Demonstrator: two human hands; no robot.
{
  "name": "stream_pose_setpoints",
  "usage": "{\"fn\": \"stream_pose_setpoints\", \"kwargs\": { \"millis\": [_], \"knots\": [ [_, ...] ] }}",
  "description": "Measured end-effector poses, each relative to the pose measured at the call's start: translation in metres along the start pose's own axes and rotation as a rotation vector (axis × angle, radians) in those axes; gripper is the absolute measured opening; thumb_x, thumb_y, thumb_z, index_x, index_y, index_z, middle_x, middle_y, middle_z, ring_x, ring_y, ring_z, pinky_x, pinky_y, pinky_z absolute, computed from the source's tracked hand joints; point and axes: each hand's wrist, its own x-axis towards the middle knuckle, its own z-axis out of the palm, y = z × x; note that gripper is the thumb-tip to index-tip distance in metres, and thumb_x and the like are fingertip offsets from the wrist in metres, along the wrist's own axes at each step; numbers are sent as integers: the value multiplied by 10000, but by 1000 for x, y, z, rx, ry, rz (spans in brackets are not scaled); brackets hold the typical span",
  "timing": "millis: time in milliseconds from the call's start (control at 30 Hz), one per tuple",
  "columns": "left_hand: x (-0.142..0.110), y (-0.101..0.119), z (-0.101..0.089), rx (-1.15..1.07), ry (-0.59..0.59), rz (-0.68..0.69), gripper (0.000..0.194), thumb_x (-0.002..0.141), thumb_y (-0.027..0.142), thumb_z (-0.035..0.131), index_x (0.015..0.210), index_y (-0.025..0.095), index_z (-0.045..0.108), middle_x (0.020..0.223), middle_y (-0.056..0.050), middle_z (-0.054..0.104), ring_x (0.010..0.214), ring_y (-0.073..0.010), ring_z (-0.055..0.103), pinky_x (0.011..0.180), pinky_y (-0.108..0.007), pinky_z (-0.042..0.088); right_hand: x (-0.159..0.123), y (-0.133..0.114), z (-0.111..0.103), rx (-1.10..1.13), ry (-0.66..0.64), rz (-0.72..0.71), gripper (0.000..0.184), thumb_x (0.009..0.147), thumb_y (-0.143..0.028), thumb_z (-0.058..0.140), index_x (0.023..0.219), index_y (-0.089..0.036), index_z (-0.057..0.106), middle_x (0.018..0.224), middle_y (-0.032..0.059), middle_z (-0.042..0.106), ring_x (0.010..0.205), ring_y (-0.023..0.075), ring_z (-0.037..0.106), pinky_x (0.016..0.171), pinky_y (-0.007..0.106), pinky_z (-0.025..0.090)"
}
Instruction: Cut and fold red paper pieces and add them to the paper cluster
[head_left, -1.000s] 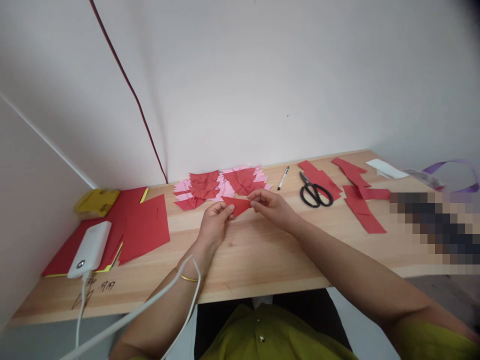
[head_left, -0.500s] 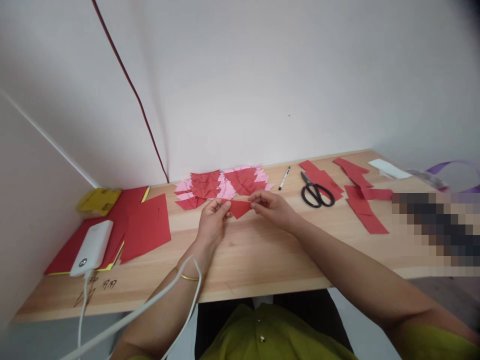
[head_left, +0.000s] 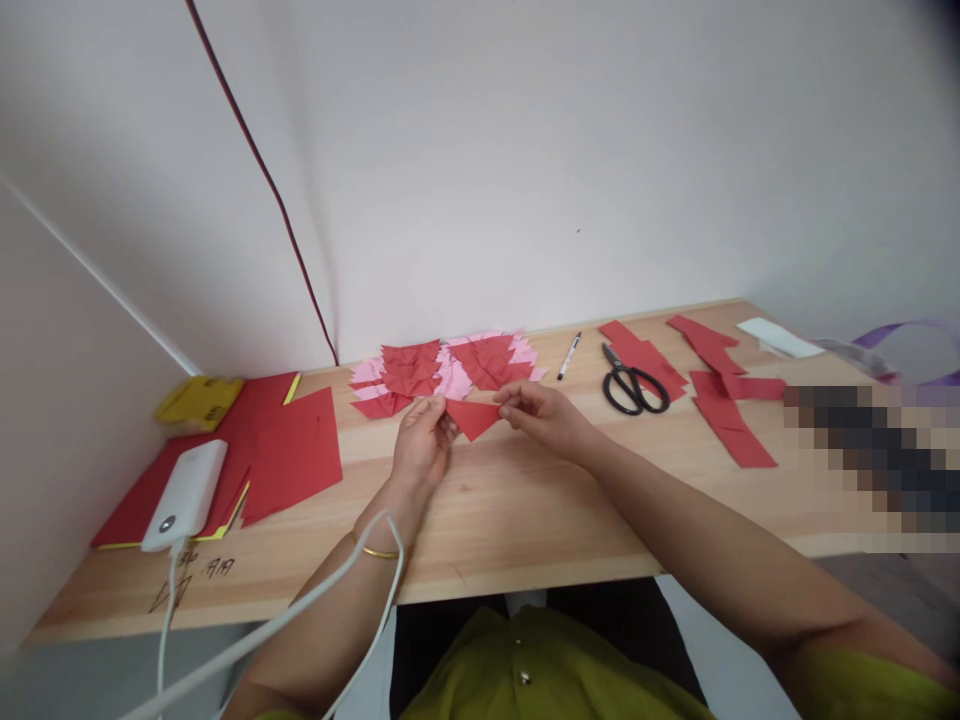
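Observation:
A small red paper triangle (head_left: 472, 418) is held just above the table, one corner pointing down toward me. My left hand (head_left: 424, 440) pinches its left corner between thumb and fingers. At the right corner, my right hand (head_left: 547, 420) has thumb and fingertips closed on the paper. Just beyond my hands lie rows of folded red paper pieces (head_left: 411, 368) and pink paper pieces (head_left: 454, 375), overlapping each other. Black-handled scissors (head_left: 634, 385) rest on red paper to the right of my right hand.
On the left, a white power bank (head_left: 186, 495) with a cable lies on red paper sheets (head_left: 296, 455), near a yellow packet (head_left: 200, 402). A pen (head_left: 570, 356) lies toward the wall. Red paper strips (head_left: 731, 430) are scattered at right, with a white piece (head_left: 776, 338) behind.
My left thumb and fingers have shifted slightly left along the paper triangle, so more of its left side shows. My right hand stays almost in place.

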Motion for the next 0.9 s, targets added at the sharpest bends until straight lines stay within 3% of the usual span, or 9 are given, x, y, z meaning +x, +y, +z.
{"fn": "stream_pose_setpoints", "kwargs": {
  "millis": [233, 400, 533, 633, 733, 900],
  "knots": [
    [0, -2, -3, 129, -85, -30, 283, 716, 425, 689, 755, 158, 604, 596, 33, 544, 522, -72, 477, 551, -220, 400, 1, 4, -1, 8, 34, -10, 229, 766, -346, 619, 914, -181, 562, 719, -7, 562, 594, 96, 489, 552, 238, 386],
    [-2, -11, -7, 399, -248, -122, 256, 623, 298, 770, 764, 119, 654, 608, 7, 588, 519, -69, 475, 538, -212, 369, 1, 0, -2, 23, 80, -10, 262, 770, -382, 621, 936, -189, 561, 750, 3, 583, 623, 105, 516, 576, 247, 411],
    [-4, -12, -4, 371, -203, -112, 221, 613, 272, 767, 728, 122, 653, 627, -7, 612, 529, -79, 491, 557, -225, 383, 1, 1, 1, 79, 99, 39, 302, 740, -413, 664, 914, -184, 571, 744, 0, 584, 636, 108, 531, 583, 245, 425],
    [-6, -13, -1, 323, -205, -117, 207, 611, 257, 769, 723, 124, 657, 622, -2, 607, 538, -76, 488, 568, -223, 384, 1, 6, 6, 64, 13, 98, 302, 722, -441, 679, 824, -164, 612, 704, 5, 600, 624, 116, 537, 574, 247, 424],
    [-6, -17, -1, 334, -242, -135, 231, 620, 273, 768, 752, 112, 667, 638, -18, 619, 543, -79, 485, 565, -226, 375, 0, 9, 10, 96, -55, 81, 325, 738, -459, 655, 852, -155, 653, 755, 27, 642, 668, 131, 564, 612, 256, 441],
    [-5, -19, -2, 352, -289, -105, 265, 659, 292, 746, 838, 111, 673, 704, -48, 653, 603, -102, 528, 583, -233, 376, -1, 8, 13, 12, -4, 90, 381, 801, -510, 555, 782, -143, 657, 684, 34, 640, 599, 120, 548, 578, 247, 436]
  ]
}}
